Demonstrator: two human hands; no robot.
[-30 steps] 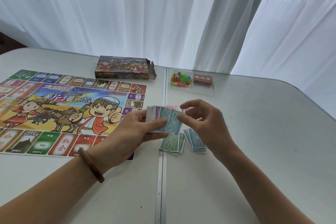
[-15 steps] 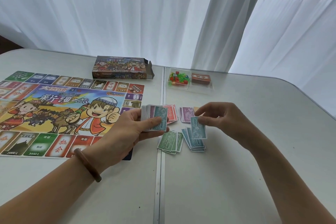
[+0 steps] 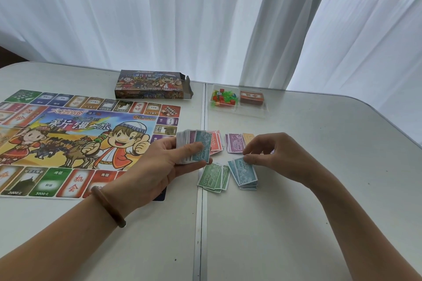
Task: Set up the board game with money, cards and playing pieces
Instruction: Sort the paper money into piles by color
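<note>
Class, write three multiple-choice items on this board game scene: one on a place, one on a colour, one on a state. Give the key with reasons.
1. Where is the game box?
A. beyond the board
B. on the board
C. right of the tray

2. What colour is the pile under the right hand's fingertips?
A. red
B. blue
C. yellow

3. What is the left hand doing?
A. resting flat
B. pointing at the box
C. holding a stack of notes

Key: 1 A, the box lies on the table past the board's far edge. 2 B, the fingertips touch the top blue note. 3 C, thumb and fingers grip the stack above the table.
</note>
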